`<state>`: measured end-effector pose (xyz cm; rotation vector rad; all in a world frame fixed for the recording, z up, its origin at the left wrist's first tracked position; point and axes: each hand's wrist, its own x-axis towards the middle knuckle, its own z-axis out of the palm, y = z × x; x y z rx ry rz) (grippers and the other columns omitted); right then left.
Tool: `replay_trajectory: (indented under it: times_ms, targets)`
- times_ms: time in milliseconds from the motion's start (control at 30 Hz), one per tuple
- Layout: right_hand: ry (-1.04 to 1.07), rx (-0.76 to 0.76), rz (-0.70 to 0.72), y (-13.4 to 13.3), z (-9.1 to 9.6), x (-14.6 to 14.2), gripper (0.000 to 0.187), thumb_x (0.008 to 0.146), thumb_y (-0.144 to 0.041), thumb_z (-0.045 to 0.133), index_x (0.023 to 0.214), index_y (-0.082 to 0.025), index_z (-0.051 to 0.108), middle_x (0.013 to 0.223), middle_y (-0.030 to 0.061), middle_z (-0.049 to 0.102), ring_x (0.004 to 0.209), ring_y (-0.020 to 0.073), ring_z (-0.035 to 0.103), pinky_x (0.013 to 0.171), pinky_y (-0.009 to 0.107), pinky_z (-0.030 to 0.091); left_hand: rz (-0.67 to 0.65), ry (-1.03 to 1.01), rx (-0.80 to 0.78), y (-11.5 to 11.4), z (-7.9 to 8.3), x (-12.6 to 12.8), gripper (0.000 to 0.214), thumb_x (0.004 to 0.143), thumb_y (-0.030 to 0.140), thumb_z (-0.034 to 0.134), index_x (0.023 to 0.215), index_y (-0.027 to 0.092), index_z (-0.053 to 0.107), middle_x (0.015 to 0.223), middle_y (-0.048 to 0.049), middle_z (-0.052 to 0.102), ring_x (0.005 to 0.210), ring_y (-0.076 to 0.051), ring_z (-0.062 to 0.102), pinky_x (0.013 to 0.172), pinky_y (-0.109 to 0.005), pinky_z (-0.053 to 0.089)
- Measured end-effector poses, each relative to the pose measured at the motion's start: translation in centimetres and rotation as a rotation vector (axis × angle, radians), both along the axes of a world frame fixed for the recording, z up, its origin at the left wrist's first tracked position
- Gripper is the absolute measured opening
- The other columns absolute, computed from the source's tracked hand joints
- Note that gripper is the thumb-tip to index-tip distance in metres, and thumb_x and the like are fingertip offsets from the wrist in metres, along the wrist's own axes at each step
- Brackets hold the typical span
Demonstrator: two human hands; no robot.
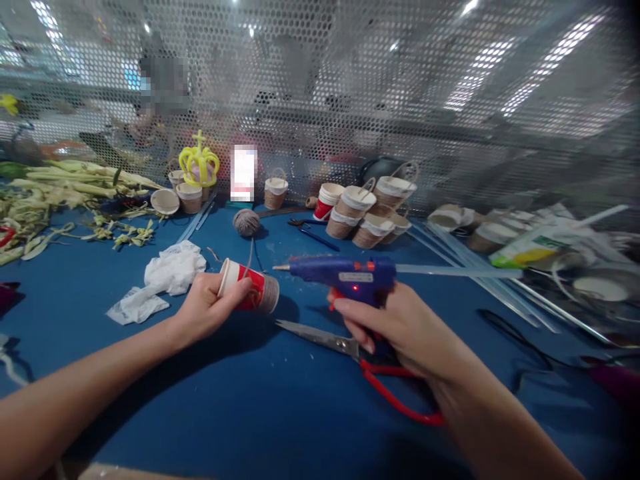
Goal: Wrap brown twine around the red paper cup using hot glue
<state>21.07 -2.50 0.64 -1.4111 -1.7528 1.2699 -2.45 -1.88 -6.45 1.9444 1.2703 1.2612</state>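
Head view | holding cup (257,291) sideways above surface (225,407) in left hand (213,300) | gripping glue gun (335,268) in right hand (393,320), with nozzle (282,267) near cup | likely gluing on yarn (251,255); calls for steady aim

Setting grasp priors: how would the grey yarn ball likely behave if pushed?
Probably apt to roll: the yarn ball looks round and sits on a flat blue tabletop. Likely soft and light, since it appears to be all wound yarn. A push might also slacken or tug the strand running to the red cup in the left hand.
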Motion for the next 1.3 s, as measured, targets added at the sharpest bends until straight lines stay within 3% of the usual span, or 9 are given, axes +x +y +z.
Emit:
replay_trajectory:
  times_ms: [233, 400, 567, 667, 767, 867, 967, 1133, 1300]
  targets:
    - [0.078, -0.046, -0.325, 4.2, -1.8, 0.6, 0.017, 0.068, -0.031, 0.063, 0.069, -0.015, 0.058, 0.064, 0.0011, 0.06, 0.055, 0.0092, 0.053, 0.047, 0.02, 0.039, 0.033, 0.007, 0.044, 0.1, 0.0, 0.0, 0.042, 0.08, 0.029, 0.043, 0.044, 0.018, 0.025, 0.045, 0.0058, 0.021, 0.041, -0.005, 0.02, 0.038, -0.021, 0.015]
    - [-0.011, -0.116, -0.337, 7.2, -3.6, -0.3, 0.01, 0.073, -0.016, 0.059, 0.065, -0.012, 0.056, 0.06, 0.0017, 0.057, 0.049, 0.0075, 0.05, 0.046, 0.02, 0.04, -0.013, 0.045, 0.162, 0.2, -0.2, -0.1, 0.041, 0.08, 0.025, 0.044, 0.043, 0.017, 0.027, 0.044, 0.0062, 0.023, 0.04, -0.004, 0.022, 0.037, -0.02, 0.016]
    - [-0.13, -0.147, -0.293, 9.0, -5.2, -1.9, 0.025, 0.084, -0.028, 0.049, 0.105, -0.014, 0.053, 0.103, 0.0072, 0.056, 0.085, 0.016, 0.057, 0.071, 0.035, 0.048, -0.016, 0.051, 0.167, 0.4, -0.5, -0.3, 0.041, 0.08, 0.025, 0.044, 0.044, 0.017, 0.026, 0.044, 0.0064, 0.022, 0.04, -0.005, 0.021, 0.037, -0.02, 0.015]
    - [-0.198, -0.113, -0.29, 9.6, -5.6, -2.2, 0.03, 0.085, -0.03, 0.048, 0.111, -0.016, 0.049, 0.111, 0.0073, 0.053, 0.091, 0.018, 0.055, 0.076, 0.039, 0.047, -0.039, 0.064, 0.178, 0.2, -0.3, -0.1, 0.042, 0.08, 0.025, 0.043, 0.044, 0.018, 0.024, 0.044, 0.0064, 0.022, 0.04, -0.005, 0.021, 0.038, -0.021, 0.015]
    - [-0.234, -0.001, -0.298, 9.7, -5.3, -2.1, 0.026, 0.083, -0.028, 0.05, 0.105, -0.014, 0.054, 0.108, 0.0093, 0.055, 0.092, 0.0191, 0.055, 0.076, 0.038, 0.046, -0.06, 0.086, 0.179, -0.1, 0.0, 0.1, 0.041, 0.081, 0.025, 0.042, 0.044, 0.018, 0.027, 0.044, 0.0061, 0.024, 0.04, -0.005, 0.022, 0.038, -0.021, 0.016]
    - [-0.208, 0.129, -0.265, 9.1, -4.3, -2.6, 0.015, 0.077, -0.026, 0.058, 0.077, -0.012, 0.063, 0.094, 0.0137, 0.06, 0.094, 0.0235, 0.054, 0.074, 0.032, 0.044, -0.067, 0.084, 0.168, -0.3, 0.2, 0.2, 0.041, 0.081, 0.025, 0.042, 0.044, 0.018, 0.027, 0.045, 0.006, 0.024, 0.041, -0.006, 0.022, 0.039, -0.021, 0.017]
    - [-0.133, 0.149, -0.127, 7.8, -3.5, -4.5, 0.026, 0.073, -0.037, 0.06, 0.059, -0.015, 0.063, 0.076, 0.0102, 0.064, 0.085, 0.023, 0.058, 0.067, 0.029, 0.044, -0.077, 0.073, 0.151, -0.3, 0.1, 0.2, 0.041, 0.081, 0.026, 0.043, 0.043, 0.017, 0.028, 0.045, 0.0059, 0.025, 0.042, -0.006, 0.022, 0.039, -0.022, 0.017]
    - [0.077, 0.02, 0.161, 5.6, -3.2, -8.7, 0.028, 0.074, -0.042, 0.055, 0.071, -0.017, 0.067, 0.07, 0.0035, 0.067, 0.065, 0.0139, 0.059, 0.061, 0.025, 0.045, -0.082, 0.071, 0.086, -0.4, 0.0, 0.3, 0.041, 0.08, 0.028, 0.043, 0.044, 0.017, 0.029, 0.045, 0.0056, 0.025, 0.042, -0.006, 0.023, 0.04, -0.021, 0.017]
    - [0.263, 0.066, 0.101, 4.7, -2.5, -9.1, 0.012, 0.072, -0.028, 0.06, 0.072, -0.016, 0.061, 0.074, -0.0002, 0.064, 0.066, 0.0081, 0.055, 0.068, 0.022, 0.042, -0.117, -0.061, -0.138, -0.6, 0.0, 0.4, 0.041, 0.079, 0.036, 0.044, 0.045, 0.016, 0.033, 0.046, 0.0055, 0.026, 0.044, -0.006, 0.021, 0.04, -0.021, 0.016]
